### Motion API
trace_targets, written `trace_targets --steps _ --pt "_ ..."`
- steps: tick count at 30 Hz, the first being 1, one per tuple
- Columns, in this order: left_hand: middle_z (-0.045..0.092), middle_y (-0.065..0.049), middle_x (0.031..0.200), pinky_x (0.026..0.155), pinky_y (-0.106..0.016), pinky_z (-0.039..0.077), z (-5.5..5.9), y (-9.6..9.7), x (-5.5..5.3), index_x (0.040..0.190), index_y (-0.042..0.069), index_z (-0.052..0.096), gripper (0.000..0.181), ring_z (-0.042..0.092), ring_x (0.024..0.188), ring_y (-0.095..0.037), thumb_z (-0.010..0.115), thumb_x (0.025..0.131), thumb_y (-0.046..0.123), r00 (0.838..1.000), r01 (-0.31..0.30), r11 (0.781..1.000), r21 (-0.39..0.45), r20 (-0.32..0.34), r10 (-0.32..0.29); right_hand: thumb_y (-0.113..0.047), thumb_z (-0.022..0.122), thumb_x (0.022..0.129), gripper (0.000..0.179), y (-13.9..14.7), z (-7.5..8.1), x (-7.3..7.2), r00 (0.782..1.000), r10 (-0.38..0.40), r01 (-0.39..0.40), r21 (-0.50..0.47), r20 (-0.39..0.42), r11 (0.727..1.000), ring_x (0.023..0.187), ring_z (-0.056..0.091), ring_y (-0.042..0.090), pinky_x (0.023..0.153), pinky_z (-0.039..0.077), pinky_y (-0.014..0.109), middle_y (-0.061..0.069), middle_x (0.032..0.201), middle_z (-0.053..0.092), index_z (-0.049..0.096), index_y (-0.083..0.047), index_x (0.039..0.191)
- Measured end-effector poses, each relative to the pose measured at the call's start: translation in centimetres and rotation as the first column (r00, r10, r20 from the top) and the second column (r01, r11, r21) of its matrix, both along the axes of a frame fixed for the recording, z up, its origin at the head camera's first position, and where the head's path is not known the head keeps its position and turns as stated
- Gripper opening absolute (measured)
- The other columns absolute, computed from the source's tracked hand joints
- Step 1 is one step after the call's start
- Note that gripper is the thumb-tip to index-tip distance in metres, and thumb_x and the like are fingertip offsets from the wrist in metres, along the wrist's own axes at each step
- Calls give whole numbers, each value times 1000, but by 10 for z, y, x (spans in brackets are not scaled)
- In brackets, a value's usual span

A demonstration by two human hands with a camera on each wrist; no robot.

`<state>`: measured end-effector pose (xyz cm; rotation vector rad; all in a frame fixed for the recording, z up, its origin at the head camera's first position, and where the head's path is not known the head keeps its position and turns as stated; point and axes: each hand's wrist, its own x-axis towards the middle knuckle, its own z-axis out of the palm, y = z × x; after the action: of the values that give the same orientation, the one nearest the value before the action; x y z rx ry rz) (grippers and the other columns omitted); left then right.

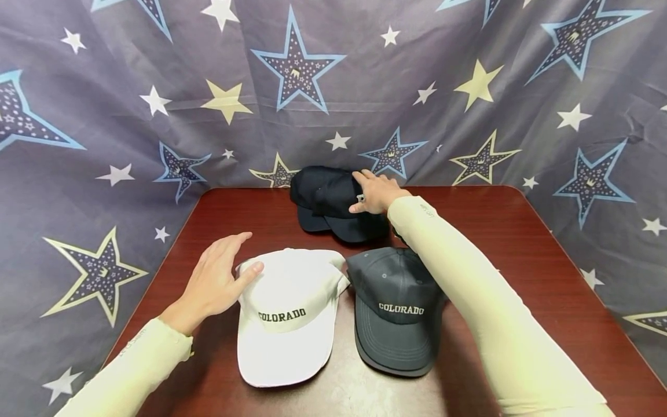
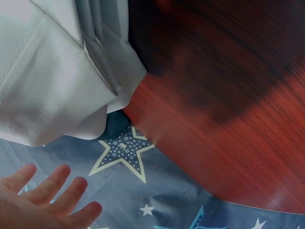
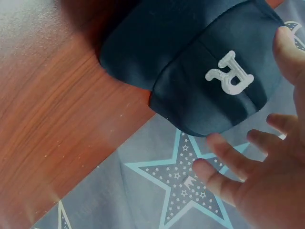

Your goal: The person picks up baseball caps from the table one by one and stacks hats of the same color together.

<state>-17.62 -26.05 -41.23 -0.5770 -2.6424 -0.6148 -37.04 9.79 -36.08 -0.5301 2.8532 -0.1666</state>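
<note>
A white cap [image 1: 292, 289] lettered COLORADO lies at the front of the table, brim toward me. My left hand [image 1: 217, 278] is at its left side, fingers spread and thumb over the crown's edge; the left wrist view shows those fingers [image 2: 62, 195] extended beside the pale cap [image 2: 43, 71]. To the right sits a dark grey COLORADO cap [image 1: 398, 307], partly overlapped by my right forearm. At the back, my right hand [image 1: 379, 194] reaches to the right side of dark navy caps [image 1: 328, 194]. Its fingers are spread close to a navy cap [image 3: 190, 95] with a white letter R.
The reddish-brown wooden table [image 1: 484, 231] carries all the caps. Behind it hangs a grey-purple curtain [image 1: 333, 121] with stars, close to the table's back edge and the navy caps.
</note>
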Motion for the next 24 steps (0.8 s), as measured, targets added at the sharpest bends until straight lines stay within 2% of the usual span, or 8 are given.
trace_targets --steps 6,13,18,21,24 --pt "54 -19 143 112 -62 30 0 2 -2 148 4 49 68 46 134 -41 66 95 44 1000 5 1000 3 4 -5 -55 69 94 102 1 -7 0 1000 9 -10 25 22 1000 153 19 43 120 19 59 5 173 4 5 -24 167" --pt "55 -19 143 112 -62 30 -2 3 -3 148 4 49 68 47 134 -40 66 95 44 1000 10 1000 -2 -1 -10 -51 77 89 109 3 -21 -2 997 17 -16 11 -69 1000 144 37 43 114 29 61 15 166 25 7 -20 166" --pt "54 -19 144 112 -61 30 -1 2 -4 148 4 48 69 46 135 -40 66 95 44 1000 9 1000 -1 0 -9 -46 80 88 92 -2 -26 -1 993 53 -49 37 -108 998 135 48 44 108 40 57 24 155 37 31 -17 162" --pt "53 -19 145 113 -62 29 0 1 -4 149 4 48 69 46 135 -41 66 95 44 1000 6 1000 3 10 -6 -40 81 89 78 -4 -28 -1 989 67 -65 23 -129 998 133 52 41 108 44 51 20 151 47 46 -16 154" --pt "53 -19 145 113 -62 29 0 1 -3 149 4 48 69 45 136 -41 66 95 44 1000 2 1000 5 17 -2 -36 81 90 71 -4 -30 0 991 60 -61 -9 -116 998 132 54 36 107 45 48 15 150 52 51 -16 152"
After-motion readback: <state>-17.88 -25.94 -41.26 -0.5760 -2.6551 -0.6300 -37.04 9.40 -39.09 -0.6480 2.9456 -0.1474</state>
